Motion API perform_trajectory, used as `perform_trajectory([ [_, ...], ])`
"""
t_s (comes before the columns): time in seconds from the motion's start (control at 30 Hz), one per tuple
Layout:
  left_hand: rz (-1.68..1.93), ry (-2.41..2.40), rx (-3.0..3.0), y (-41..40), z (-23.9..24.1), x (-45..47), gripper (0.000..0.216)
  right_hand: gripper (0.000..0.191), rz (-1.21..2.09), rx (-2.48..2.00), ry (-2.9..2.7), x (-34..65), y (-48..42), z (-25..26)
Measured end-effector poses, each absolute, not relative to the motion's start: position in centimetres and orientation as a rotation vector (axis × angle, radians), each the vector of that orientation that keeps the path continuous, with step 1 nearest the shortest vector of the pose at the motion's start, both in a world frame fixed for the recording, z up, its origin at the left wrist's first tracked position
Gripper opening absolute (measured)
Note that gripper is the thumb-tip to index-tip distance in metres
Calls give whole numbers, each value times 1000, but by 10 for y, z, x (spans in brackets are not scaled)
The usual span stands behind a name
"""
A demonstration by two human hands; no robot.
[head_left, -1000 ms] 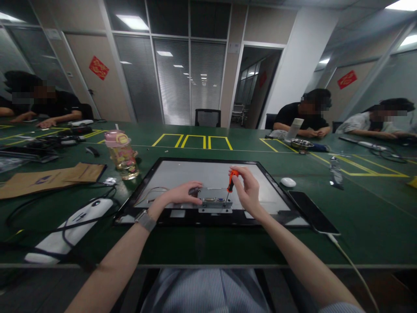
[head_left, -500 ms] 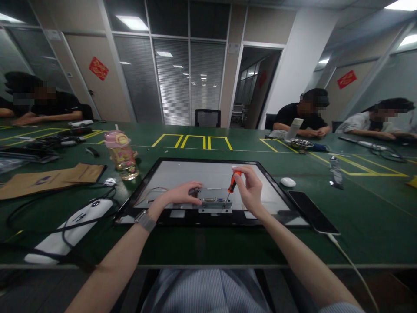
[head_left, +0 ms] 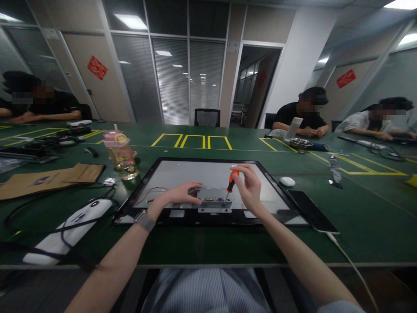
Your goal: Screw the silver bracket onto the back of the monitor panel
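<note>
Orange-black screwdriver [head_left: 232, 179] | pinched in right hand [head_left: 250, 189], tip down | left hand [head_left: 178, 193] spread, at bracket [head_left: 214, 210]

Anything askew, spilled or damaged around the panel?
No spill or clear damage shows; the pink-lidded bottle stands upright. Only mild oddity: black cables sprawl untidily across the white device, left of the panel.

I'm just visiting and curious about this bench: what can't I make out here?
All in the head view:
- Tip of the screwdriver at the metal bracket: too small to tell whether it sits in a screw.
- Dark part by the left hand: partly covered by its fingers; grip unclear.
- Print on the brown packaging: too small to read.
- Yellow thing: cut off by the right edge.
</note>
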State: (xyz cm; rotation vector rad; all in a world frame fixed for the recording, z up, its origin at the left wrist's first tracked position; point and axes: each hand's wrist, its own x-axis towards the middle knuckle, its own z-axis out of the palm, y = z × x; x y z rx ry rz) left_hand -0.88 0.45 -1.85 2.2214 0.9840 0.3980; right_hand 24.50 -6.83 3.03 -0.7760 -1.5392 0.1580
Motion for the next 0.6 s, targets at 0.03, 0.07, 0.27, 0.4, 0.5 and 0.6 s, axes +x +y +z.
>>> perform_trajectory([
  [0.03, 400, 980, 2225, 5, -18, -9, 68, 13, 152, -790, -1527, 245, -69, 31],
  [0.07, 404, 973, 2233, 4, -17, -9, 67, 13, 159, -801, -1522, 244, -69, 31],
  [0.27, 617, 851, 2306, -13, 7, 6, 57, 19, 285, -794, -1618, 238, -76, 36],
  [0.4, 852, 635, 2133, -33, 21, 31, 41, 22, 302, -762, -1722, 233, -80, 40],
  [0.5, 897, 515, 1934, -44, 25, 48, 36, 23, 264, -745, -1746, 228, -81, 40],
  [0.6, 978, 456, 1832, -52, 27, 58, 35, 23, 252, -756, -1720, 225, -79, 38],
])
